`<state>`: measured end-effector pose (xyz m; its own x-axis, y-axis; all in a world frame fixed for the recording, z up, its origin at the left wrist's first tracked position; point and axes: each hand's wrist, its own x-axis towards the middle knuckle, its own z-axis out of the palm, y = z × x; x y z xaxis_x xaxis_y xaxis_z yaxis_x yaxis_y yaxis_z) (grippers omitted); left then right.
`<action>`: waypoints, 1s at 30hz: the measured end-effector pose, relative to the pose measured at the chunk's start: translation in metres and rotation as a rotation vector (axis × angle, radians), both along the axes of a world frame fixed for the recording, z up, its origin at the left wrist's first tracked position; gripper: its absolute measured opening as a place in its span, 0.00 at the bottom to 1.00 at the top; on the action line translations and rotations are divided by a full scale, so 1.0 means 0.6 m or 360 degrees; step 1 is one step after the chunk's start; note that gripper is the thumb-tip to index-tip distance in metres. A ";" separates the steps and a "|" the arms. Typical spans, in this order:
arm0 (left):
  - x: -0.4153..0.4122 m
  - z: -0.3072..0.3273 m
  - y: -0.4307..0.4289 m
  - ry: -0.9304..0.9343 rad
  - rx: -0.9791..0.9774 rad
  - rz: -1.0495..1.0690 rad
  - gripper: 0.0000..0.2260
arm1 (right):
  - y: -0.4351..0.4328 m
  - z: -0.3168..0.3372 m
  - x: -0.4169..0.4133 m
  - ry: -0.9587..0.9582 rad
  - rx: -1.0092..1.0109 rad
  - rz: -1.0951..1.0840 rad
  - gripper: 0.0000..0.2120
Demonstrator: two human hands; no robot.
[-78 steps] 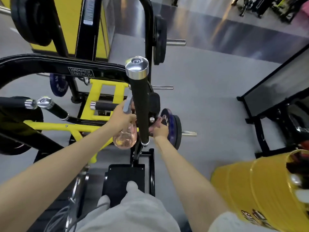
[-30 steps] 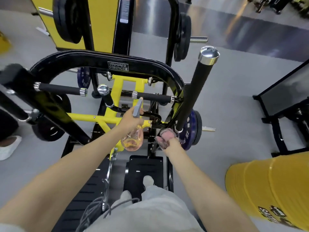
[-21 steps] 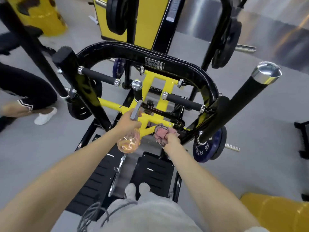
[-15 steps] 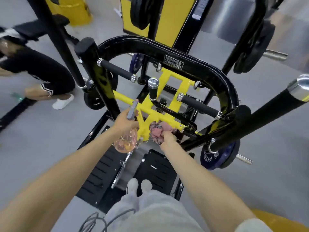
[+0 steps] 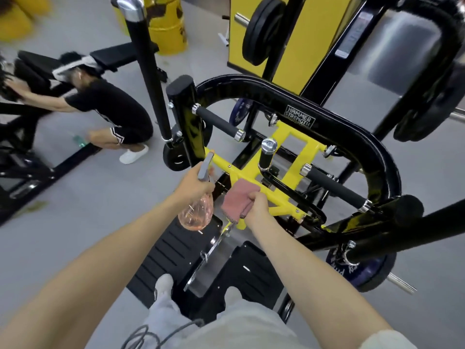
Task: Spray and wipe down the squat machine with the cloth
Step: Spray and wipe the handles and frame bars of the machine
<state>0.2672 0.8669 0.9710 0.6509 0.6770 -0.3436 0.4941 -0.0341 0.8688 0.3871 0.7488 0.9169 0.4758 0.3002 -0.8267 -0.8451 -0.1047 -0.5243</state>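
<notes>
Both hands loaded: left hand [image 5: 193,188] grips clear pinkish spray bottle [image 5: 197,214], right hand [image 5: 257,208] clutches folded pink cloth [image 5: 238,197], now shifted onto yellow metal crossbar [image 5: 226,168]; I judge wiping advances.

The left hand [image 5: 192,187] wraps the neck of the spray bottle [image 5: 196,212], so this part cannot be seen, and the cloth [image 5: 239,197] in the right hand [image 5: 256,210] covers a piece of the yellow frame [image 5: 226,167] under it. The lettering on the blue weight plate [image 5: 372,273] is too blurred to read, and a black bar [image 5: 402,238] hides its upper part. At the top left a yellow drum [image 5: 15,18] is smeared and cut by the edge.
</notes>
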 end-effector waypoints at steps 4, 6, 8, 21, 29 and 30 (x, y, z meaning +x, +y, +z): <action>0.013 -0.001 0.032 -0.0040 0.0003 0.0001 0.19 | 0.017 0.016 0.003 -0.0001 0.0029 -0.0046 0.17; 0.021 0.006 0.054 -0.0057 -0.0028 -0.0091 0.22 | 0.032 0.026 0.006 0.0002 0.0113 -0.0131 0.12; 0.033 0.015 0.083 -0.0070 -0.0062 -0.0143 0.20 | 0.053 0.033 0.007 0.0016 0.0188 -0.0224 0.13; 0.017 0.057 0.267 -0.0137 0.0020 -0.0457 0.18 | 0.279 0.103 -0.071 -0.0261 0.0223 -0.0088 0.29; -0.032 0.129 0.248 -0.0322 0.0315 -0.0355 0.17 | 0.297 0.105 -0.088 -0.0269 0.0232 0.0078 0.19; -0.036 0.140 0.244 -0.0344 0.0323 -0.0314 0.18 | 0.292 0.113 -0.091 -0.0242 0.0209 0.0161 0.21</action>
<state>0.2453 1.0134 1.0550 0.8187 0.5716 -0.0548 0.2661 -0.2930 0.9184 0.3326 0.9241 0.9846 0.5539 0.4531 -0.6985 -0.7441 -0.1071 -0.6595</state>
